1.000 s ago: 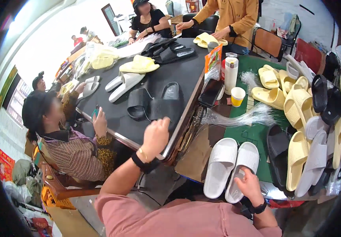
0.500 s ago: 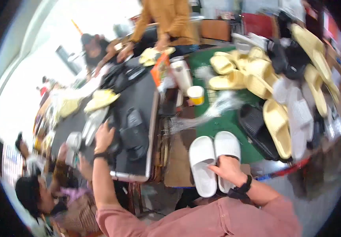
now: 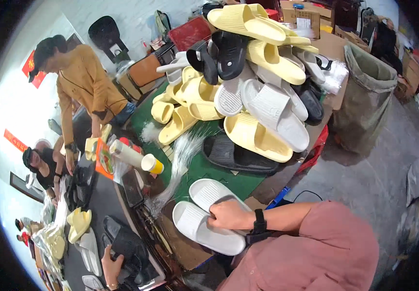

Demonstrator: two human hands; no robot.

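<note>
A pair of white slide slippers (image 3: 204,234) lies side by side at the near edge of the green-topped table, and my right hand (image 3: 230,214) is closed on them at the inner edges of their straps. My left hand (image 3: 112,267) reaches over the dark table at the lower left, its fingers apart beside a pair of black slippers (image 3: 122,240). Whether its fingertips touch the black slippers I cannot tell. Left of that hand are a white slipper (image 3: 91,252) and a pale yellow pair (image 3: 79,224).
A tall heap of yellow, grey and black slippers (image 3: 267,104) covers the green table's far right. Clear plastic strands (image 3: 182,157), a yellow-and-white paper cup (image 3: 152,164) and a pale bottle (image 3: 126,154) stand mid-table. A large sack (image 3: 364,102) is at right; two people work across the dark table.
My view has swung to the right, so the heap sits more centrally. My right hand stays on the white slippers; my left hand now shows beside the black pair.
</note>
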